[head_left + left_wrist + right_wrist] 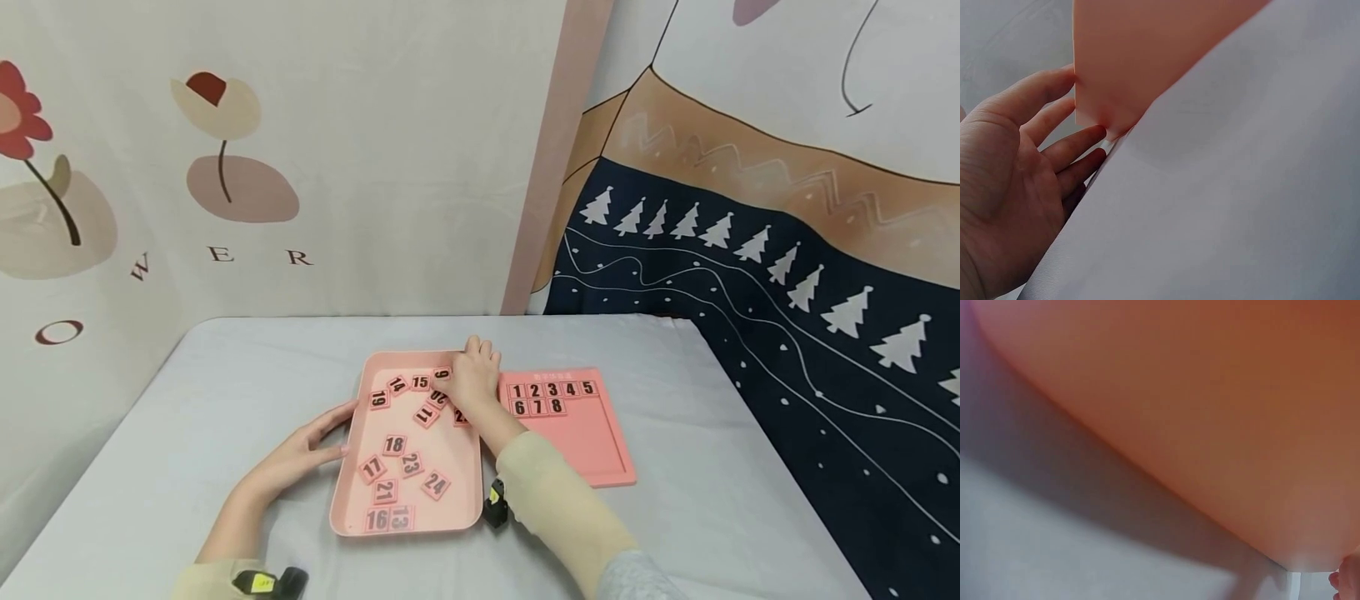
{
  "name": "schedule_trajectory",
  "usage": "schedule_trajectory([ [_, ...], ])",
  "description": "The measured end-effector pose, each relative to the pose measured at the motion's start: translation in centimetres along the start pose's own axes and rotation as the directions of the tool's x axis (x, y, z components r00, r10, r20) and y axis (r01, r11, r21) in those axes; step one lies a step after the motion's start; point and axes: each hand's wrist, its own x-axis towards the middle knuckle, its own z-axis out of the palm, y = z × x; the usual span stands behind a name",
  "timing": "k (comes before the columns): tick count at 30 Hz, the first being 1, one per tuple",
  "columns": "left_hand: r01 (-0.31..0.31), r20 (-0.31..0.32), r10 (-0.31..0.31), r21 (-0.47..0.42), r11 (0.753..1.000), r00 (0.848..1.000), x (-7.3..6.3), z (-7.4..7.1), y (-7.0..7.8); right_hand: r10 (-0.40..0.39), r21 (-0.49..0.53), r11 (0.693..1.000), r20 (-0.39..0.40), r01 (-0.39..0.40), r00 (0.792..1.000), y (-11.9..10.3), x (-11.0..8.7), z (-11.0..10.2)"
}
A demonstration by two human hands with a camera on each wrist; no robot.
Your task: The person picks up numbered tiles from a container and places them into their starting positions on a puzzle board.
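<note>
Your left hand [303, 446] lies unclenched, its fingers against the left rim of the pink tray [459, 462]. Your right hand [477, 379] is at the 9 tile [442, 373] in the tray's far right corner — whether it pinches it, I cannot tell. You seem to be picking out that number; next likely calls for seating it on the number board [573, 454] — just after the 8 tile [556, 407].

Flowered backdrop [405, 167], tree-print cloth [678, 260]
</note>
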Motion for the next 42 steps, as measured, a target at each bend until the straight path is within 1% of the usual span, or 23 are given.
schedule_trajectory([
  [2, -0.009, 0.0, 0.009, -0.003, 1.0, 1.0, 0.0, -0.1, -0.1, 0.003, -0.01, 1.0, 0.008, -0.003, 1.0, -0.1, 0.1, 0.0],
  [6, -0.016, 0.002, 0.016, -0.005, 1.0, 1.0, -0.1, -0.1, -0.1, 0.003, 0.003, 1.0, -0.001, -0.003, 1.0, -0.2, 0.1, 0.0],
  [12, 0.009, -0.006, -0.009, 0.009, 1.0, 1.0, -0.2, 0.0, 0.0, -0.014, 0.061, 0.998, -0.018, 0.015, 1.0, 0.1, -0.2, -0.2],
  [17, 0.011, -0.003, -0.011, -0.011, 1.0, 1.0, -0.3, 0.0, 0.0, -0.034, 0.114, 0.993, -0.034, 0.038, 0.999, 0.5, -0.5, -0.2],
  [22, 0.018, -0.003, -0.018, -0.007, 1.0, 1.0, -0.3, 0.0, 0.0, -0.065, 0.205, 0.975, -0.085, 0.081, 0.994, 1.3, -0.6, 0.0],
  [27, 0.023, -0.003, -0.023, 0.002, 1.0, 1.0, -0.2, 0.1, 0.1, -0.123, 0.305, 0.939, -0.136, 0.16, 0.983, 2.2, -0.7, -0.4],
  [29, 0.022, -0.003, -0.022, 0.001, 1.0, 1.0, -0.1, 0.1, 0.1, -0.149, 0.34, 0.919, -0.164, 0.198, 0.975, 2.6, -0.8, -0.9],
  [32, 0.024, -0.005, -0.024, 0.014, 1.0, 1.0, 0.0, 0.1, 0.2, -0.188, 0.36, 0.896, -0.218, 0.258, 0.958, 3.2, -1.1, -1.9],
  [37, 0.013, -0.003, -0.013, 0.007, 1.0, 1.0, 0.0, 0.0, 0.2, -0.249, 0.362, 0.862, -0.31, 0.356, 0.918, 4.7, -1.8, -4.0],
  [42, 0.014, -0.001, -0.014, 0.005, 1.0, 1.0, -0.1, 0.0, 0.2, -0.312, 0.345, 0.829, -0.369, 0.441, 0.875, 6.8, -2.6, -5.3],
])
